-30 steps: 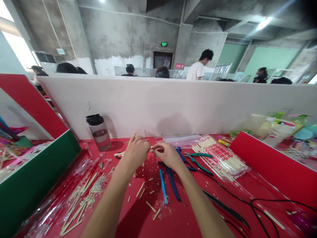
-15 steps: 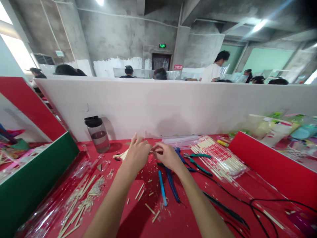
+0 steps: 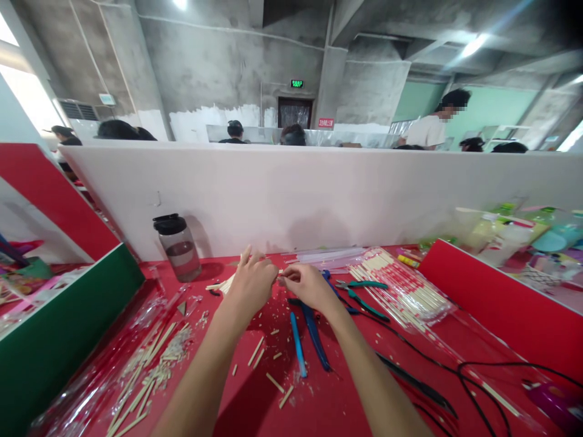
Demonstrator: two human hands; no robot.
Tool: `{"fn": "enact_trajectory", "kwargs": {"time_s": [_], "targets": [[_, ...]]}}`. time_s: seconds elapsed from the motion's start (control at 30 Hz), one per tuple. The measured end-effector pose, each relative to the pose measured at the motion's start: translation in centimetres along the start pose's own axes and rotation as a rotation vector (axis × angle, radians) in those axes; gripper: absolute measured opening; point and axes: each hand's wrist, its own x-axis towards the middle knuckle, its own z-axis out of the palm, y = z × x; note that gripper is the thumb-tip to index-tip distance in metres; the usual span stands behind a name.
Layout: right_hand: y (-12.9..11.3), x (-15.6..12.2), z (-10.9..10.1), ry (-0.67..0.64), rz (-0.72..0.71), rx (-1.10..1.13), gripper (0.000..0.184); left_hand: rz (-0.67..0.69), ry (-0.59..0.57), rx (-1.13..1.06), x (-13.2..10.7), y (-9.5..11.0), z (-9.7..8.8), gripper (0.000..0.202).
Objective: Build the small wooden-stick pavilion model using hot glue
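My left hand (image 3: 253, 282) and my right hand (image 3: 306, 285) meet over the middle of the red table, fingertips nearly touching. Both have thumb and fingers pinched together. Whatever sits between the fingertips is too small to name. Pale wooden sticks (image 3: 223, 286) stick out to the left from behind my left hand, which partly hides them. Under my right wrist lies a blue glue gun (image 3: 315, 340), partly covered by the hand. Beside it is a light blue pen-like stick (image 3: 299, 346). Short stick pieces (image 3: 275, 382) and crumbs lie below my hands.
A water bottle (image 3: 182, 255) stands back left. Cut sticks (image 3: 141, 388) and clear wrappers (image 3: 91, 370) lie left. On the right are green-handled pliers (image 3: 368, 297), packaged wooden sticks (image 3: 410, 285), a black tool (image 3: 419, 385) and a cable (image 3: 473, 364). A white partition (image 3: 273, 194) rises behind; people work beyond.
My fingertips have shifted very slightly, with a small gap now showing between the hands. Beyond the partition, a standing person in white has moved right. The table items stay put.
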Motion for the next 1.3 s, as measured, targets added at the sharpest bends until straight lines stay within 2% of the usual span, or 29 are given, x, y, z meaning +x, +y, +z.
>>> {"fn": "enact_trajectory", "kwargs": {"time_s": [0.33, 0.5, 0.93, 1.3], "targets": [[-0.7, 0.0, 0.5, 0.095, 0.066, -0.094, 0.01, -0.009, -0.021, -0.018, -0.1, 0.0, -0.4, 0.019], [-0.6, 0.0, 0.6, 0.101, 0.077, -0.106, 0.009, -0.015, -0.041, 0.012, -0.1, 0.0, -0.9, 0.021], [-0.6, 0.0, 0.6, 0.065, 0.064, -0.038, 0.013, -0.02, -0.021, -0.027, 0.0, -0.1, -0.2, 0.016], [0.6, 0.2, 0.0, -0.021, -0.027, 0.075, 0.016, -0.047, -0.018, -0.021, 0.2, 0.0, -0.4, 0.016]]}}
